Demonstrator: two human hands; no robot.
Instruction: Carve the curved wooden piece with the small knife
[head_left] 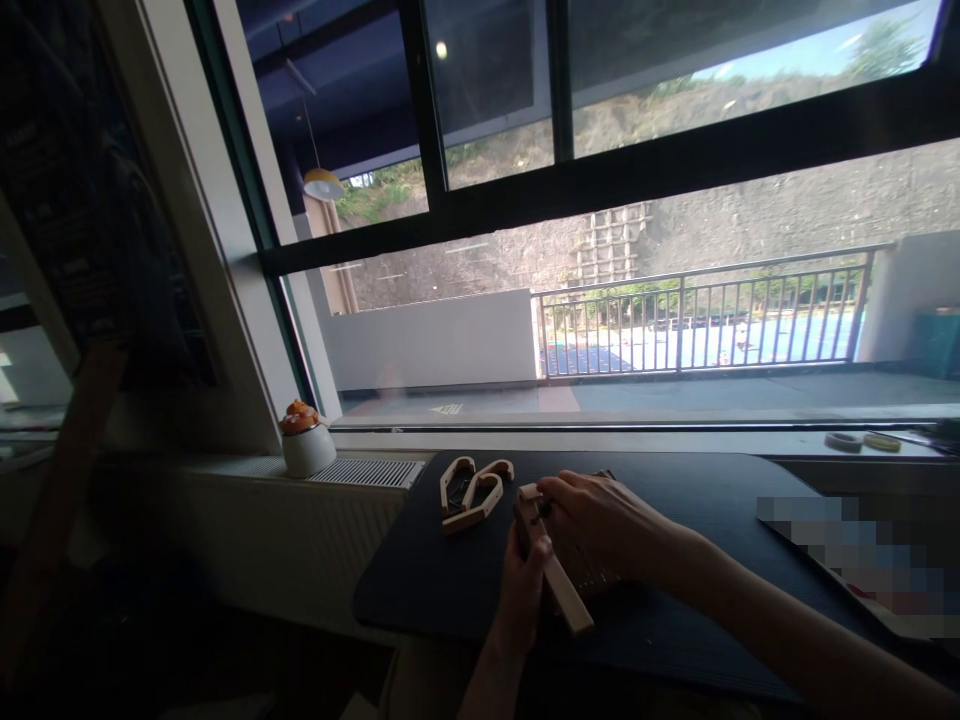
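My left hand (523, 580) is closed around a pale wooden piece (567, 594), a flat bar with a curved upper end, held slanting over the dark table (412, 590). At that upper end, my right hand (600, 515) has its fingers pinched together beside a small dark thing, too shadowed to name. Under the right hand, partly hidden, is a brown object with rows of small holes (589, 572). Left of my hands, several pale hook-shaped wooden pieces (474, 518) lie on the table, with small dark bits among them.
A white pot with an orange top (309, 452) stands on the radiator cover (375, 473) at left. On the windowsill (712, 443) at right lie rolls of tape (881, 441). A flat, blurred-out item (862, 570) rests at the table's right side. A large window faces me.
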